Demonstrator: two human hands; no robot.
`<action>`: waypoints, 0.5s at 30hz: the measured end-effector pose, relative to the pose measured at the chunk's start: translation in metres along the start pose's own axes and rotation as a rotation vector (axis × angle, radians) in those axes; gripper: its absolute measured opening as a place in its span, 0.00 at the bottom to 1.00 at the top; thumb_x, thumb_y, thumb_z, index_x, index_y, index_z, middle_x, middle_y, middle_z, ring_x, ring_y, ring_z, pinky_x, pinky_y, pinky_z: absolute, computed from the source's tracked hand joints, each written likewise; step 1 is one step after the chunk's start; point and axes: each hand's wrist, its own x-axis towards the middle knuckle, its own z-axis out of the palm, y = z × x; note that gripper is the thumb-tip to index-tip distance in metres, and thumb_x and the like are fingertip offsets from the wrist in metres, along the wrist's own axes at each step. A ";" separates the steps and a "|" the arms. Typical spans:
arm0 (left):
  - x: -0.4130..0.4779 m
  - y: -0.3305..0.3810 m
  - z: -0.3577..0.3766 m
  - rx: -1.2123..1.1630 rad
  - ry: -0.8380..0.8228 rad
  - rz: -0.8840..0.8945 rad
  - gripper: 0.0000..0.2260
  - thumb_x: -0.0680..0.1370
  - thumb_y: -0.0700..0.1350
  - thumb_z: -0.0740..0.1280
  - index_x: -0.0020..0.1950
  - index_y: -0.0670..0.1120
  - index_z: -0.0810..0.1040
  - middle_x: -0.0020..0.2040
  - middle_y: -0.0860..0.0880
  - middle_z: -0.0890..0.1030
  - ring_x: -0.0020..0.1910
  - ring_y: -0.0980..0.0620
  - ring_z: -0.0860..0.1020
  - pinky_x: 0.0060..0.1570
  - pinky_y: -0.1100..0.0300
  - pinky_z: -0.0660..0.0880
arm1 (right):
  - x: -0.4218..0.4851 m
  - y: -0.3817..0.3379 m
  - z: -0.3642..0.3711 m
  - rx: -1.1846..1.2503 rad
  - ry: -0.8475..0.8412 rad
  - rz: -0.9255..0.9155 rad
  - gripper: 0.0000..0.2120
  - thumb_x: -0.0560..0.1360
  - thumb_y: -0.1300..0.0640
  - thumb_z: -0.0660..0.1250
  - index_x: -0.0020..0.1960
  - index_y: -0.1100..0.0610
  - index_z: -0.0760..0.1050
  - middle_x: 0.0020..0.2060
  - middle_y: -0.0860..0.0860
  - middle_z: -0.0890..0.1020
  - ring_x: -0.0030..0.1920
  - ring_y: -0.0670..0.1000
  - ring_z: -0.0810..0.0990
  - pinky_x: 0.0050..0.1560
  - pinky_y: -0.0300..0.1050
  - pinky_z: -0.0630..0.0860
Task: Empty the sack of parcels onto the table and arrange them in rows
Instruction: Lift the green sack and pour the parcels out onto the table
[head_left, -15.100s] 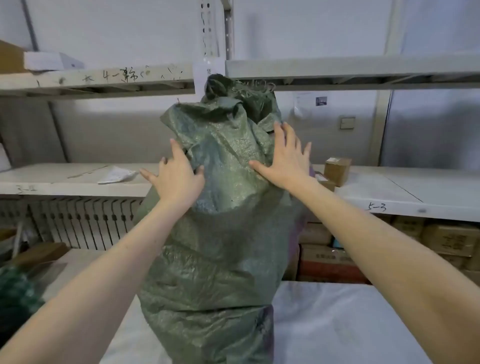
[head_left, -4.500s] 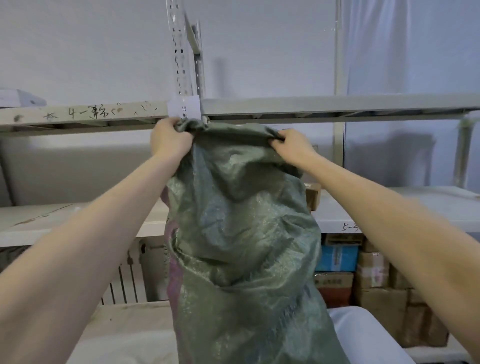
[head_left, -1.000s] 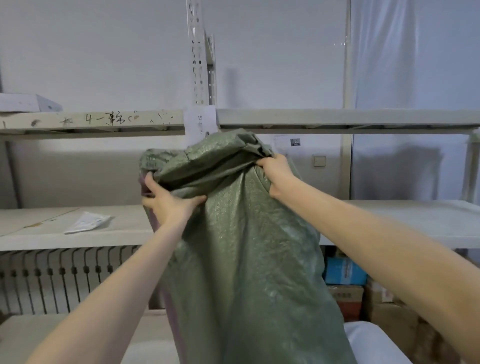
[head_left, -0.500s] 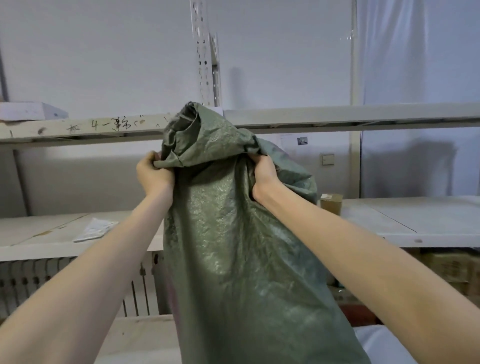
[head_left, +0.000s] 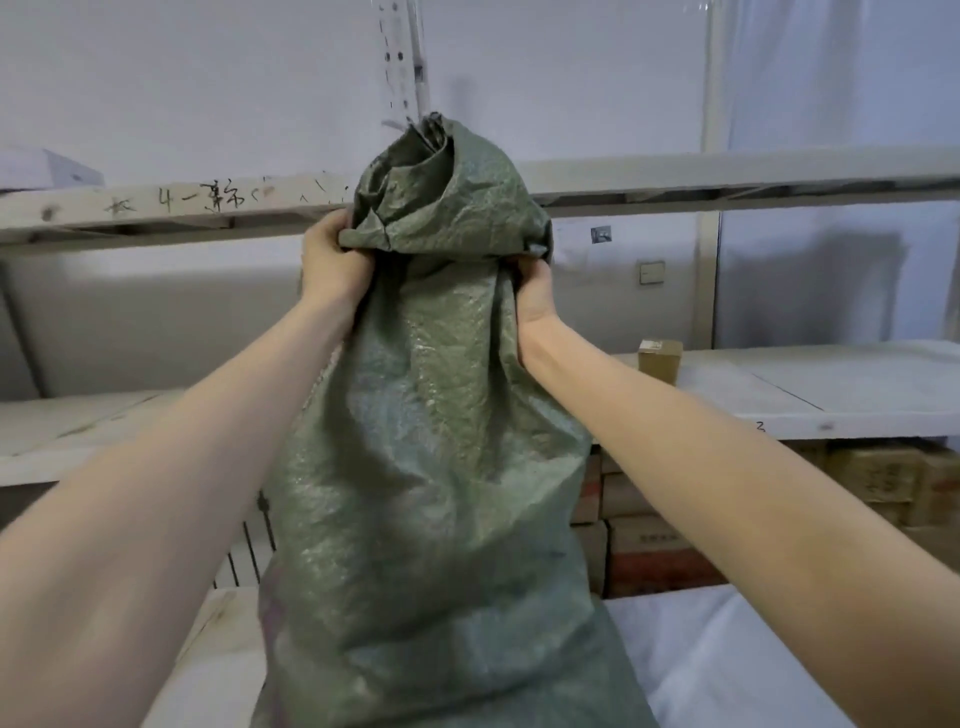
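While upright, both hands' fingers (head_left: 332, 244) clench the sack (head_left: 431, 441) top.

From where I sit the sack (head_left: 431, 467) reads as woven plastic cloth — dull green, crinkled, with a faint sheen where light catches the weave. My left hand (head_left: 332, 265) and right hand (head_left: 535, 296) are bare skin, bunching that rough fabric near its top. The table (head_left: 727, 654) under it is covered on the right by a smooth, matt white sheet; on the left it looks like pale bare wood. The upper shelf (head_left: 156, 208) looks like worn, scuffed whitish board with ink scrawl on its edge. The small box (head_left: 658, 359) is matt brown cardboard — as are the stacked cartons (head_left: 878, 478) below. The upright post (head_left: 402, 57) looks like perforated painted metal.
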 end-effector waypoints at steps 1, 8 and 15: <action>-0.012 -0.009 -0.002 0.017 -0.020 -0.033 0.05 0.73 0.39 0.66 0.42 0.47 0.82 0.41 0.48 0.85 0.43 0.51 0.80 0.48 0.51 0.80 | -0.002 0.004 -0.007 -0.034 0.013 0.009 0.17 0.81 0.50 0.53 0.47 0.59 0.76 0.42 0.56 0.79 0.43 0.57 0.76 0.48 0.47 0.74; -0.077 -0.026 -0.011 0.052 -0.115 -0.013 0.03 0.74 0.40 0.69 0.46 0.45 0.82 0.44 0.49 0.84 0.45 0.55 0.79 0.46 0.57 0.79 | -0.013 0.014 -0.041 -0.370 0.064 -0.012 0.15 0.83 0.57 0.53 0.66 0.60 0.70 0.59 0.59 0.77 0.59 0.58 0.75 0.62 0.51 0.71; -0.099 -0.016 -0.017 0.383 -0.127 0.052 0.25 0.69 0.46 0.73 0.64 0.48 0.70 0.61 0.44 0.71 0.62 0.48 0.70 0.59 0.62 0.66 | -0.035 0.005 -0.054 -1.197 0.093 -0.417 0.17 0.75 0.55 0.63 0.59 0.55 0.60 0.55 0.55 0.75 0.52 0.58 0.76 0.55 0.57 0.75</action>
